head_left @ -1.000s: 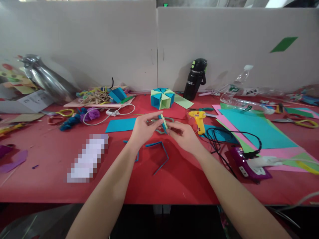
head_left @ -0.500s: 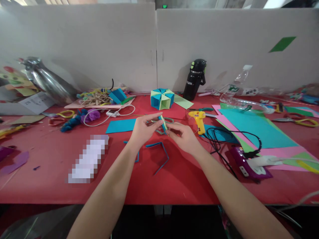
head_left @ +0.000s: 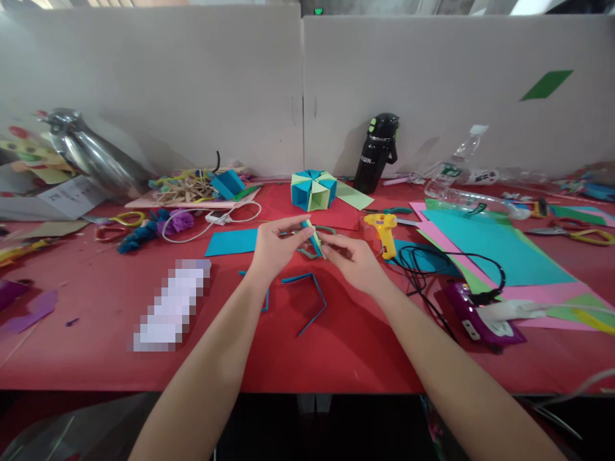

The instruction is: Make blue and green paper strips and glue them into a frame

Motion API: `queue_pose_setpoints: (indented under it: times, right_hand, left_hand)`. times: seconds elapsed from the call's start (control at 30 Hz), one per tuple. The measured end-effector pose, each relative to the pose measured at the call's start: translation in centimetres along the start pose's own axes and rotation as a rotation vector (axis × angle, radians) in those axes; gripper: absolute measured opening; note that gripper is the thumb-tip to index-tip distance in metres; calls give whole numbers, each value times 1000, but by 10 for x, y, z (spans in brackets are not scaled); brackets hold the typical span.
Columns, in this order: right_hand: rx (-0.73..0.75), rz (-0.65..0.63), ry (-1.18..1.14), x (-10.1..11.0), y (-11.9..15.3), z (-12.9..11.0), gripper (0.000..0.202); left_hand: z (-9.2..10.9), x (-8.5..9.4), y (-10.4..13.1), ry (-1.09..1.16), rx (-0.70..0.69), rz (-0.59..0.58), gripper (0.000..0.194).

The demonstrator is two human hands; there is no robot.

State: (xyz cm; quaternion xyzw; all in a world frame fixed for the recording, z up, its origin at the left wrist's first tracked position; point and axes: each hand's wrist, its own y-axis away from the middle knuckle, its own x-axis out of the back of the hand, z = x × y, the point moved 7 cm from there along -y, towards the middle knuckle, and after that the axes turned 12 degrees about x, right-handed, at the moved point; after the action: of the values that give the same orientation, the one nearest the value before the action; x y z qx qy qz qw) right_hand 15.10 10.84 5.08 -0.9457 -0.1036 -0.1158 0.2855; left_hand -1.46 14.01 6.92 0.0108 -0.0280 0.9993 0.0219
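Note:
Between my two hands is a small folded paper piece (head_left: 314,239), blue and pale green, held tilted above the red table. My left hand (head_left: 281,246) pinches its upper end between thumb and fingers. At its lower end, my right hand (head_left: 348,257) grips it with thumb and fingertips. Behind it, partly hidden, lies a pair of scissors (head_left: 327,230). Bent blue paper strips (head_left: 317,291) rest on the table below my hands. A blue and pale green paper ring (head_left: 314,191) stands farther back.
To the right lie a yellow glue gun (head_left: 382,232), its black cable, a purple power strip (head_left: 480,317) and coloured paper sheets (head_left: 490,243). A black bottle (head_left: 377,153) leans at the back wall. On the left are a blurred-out flat object (head_left: 173,307) and a metal jug (head_left: 96,153).
Both hands keep hold of the folded paper piece. Its angle and the left fingers have shifted slightly; the rest of the table stays the same.

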Motion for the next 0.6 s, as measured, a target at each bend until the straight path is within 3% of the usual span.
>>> queue_pose_setpoints:
  times: [0.13,0.27,0.33,0.43,0.6]
  right_hand:
    - [-85,68,-16,10,1,16,35]
    - [-88,117,223,20,-1,32,28]
    - [-79,16,392,12,-9,35,27]
    - [-96,-237,694,-8,-26,37,28]
    - [-224,-338,840,-25,-62,42,28]
  left_hand:
    - [-2,15,-8,63,8,88,45]
    - [-4,36,-15,104,-1,204,48]
    - [-5,44,-18,119,-17,233,48]
    - [-6,53,-21,135,-45,272,47]
    - [-7,59,-24,122,-56,309,48]
